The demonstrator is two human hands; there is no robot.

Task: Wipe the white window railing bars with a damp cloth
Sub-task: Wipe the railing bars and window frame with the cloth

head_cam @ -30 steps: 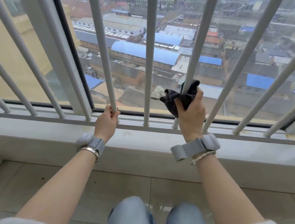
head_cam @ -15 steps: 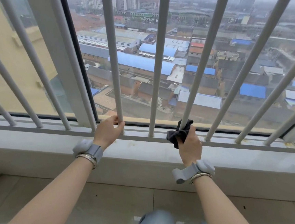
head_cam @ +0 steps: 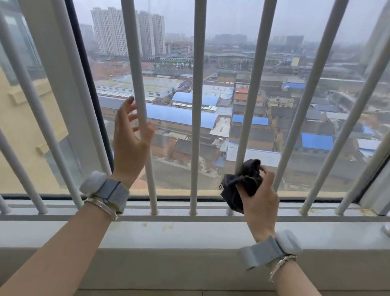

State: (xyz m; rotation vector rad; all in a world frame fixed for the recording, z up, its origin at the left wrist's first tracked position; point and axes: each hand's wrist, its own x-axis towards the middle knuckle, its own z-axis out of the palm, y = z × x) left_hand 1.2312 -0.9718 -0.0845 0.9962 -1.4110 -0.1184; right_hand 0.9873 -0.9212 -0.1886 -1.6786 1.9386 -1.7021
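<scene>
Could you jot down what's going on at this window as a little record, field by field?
Place: indoor ledge below a high window, city rooftops outside
Railing: white vertical bars on a low rail
Left hand: fingers spread, open around one bar, not gripping it
Right hand: grips a bunched dark cloth
Cloth position: against the lower part of another bar, two bars to the right
Wrists: grey strap and bracelet on each

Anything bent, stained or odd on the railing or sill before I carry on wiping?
The bars look straight. The odd bits are yellowish stains on the sill below the bars and more around the bar feet at far right; they look like rust or grime, I cannot tell which. The right hand holds the dark cloth.
</scene>
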